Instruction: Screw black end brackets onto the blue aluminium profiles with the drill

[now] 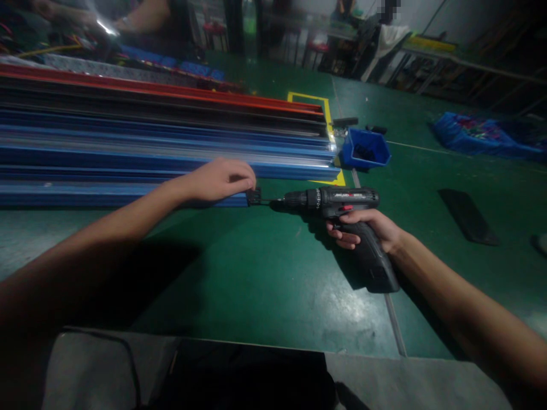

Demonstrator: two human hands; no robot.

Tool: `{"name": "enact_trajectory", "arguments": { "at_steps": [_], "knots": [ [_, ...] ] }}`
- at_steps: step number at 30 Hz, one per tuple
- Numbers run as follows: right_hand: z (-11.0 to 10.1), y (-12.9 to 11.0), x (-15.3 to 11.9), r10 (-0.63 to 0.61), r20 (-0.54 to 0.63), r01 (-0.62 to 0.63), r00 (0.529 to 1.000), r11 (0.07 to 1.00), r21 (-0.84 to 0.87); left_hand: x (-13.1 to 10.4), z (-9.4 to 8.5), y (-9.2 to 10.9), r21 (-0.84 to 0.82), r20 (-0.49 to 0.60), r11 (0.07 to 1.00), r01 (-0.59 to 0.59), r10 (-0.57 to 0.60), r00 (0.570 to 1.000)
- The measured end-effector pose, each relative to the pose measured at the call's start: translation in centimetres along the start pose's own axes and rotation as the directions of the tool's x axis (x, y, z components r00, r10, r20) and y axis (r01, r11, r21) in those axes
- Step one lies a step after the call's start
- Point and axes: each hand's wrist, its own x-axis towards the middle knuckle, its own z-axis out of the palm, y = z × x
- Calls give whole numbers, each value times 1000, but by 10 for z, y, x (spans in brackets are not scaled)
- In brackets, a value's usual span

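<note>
My right hand (367, 228) is wrapped around the grip of a black cordless drill (350, 199), a finger near its trigger. The drill lies level, its bit (271, 200) pointing left to a small black end piece (253, 197) at the end of a blue metal profile (233, 200). Whether the bit touches the end piece I cannot tell. My left hand (224, 179) rests over that profile end, fingers bent down with their tips at the black piece. What the fingertips pinch is partly hidden.
More blue, black and red profiles (171, 131) lie side by side on the green table (265, 273). A blue bin (366, 149) with dark parts stands beyond the drill. At right lie a flat black object (468, 216) and blue bags (482, 134). A person's arm (145, 17) shows across the table.
</note>
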Motion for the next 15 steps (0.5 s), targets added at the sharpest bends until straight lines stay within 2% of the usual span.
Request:
{"name": "enact_trajectory", "arguments": {
  "at_steps": [15],
  "knots": [
    [-1, 0, 0, 2, -4, -2, 1000, 1000, -1, 0, -1, 2, -12, -1, 1000, 8, -8, 1000]
  ]
}}
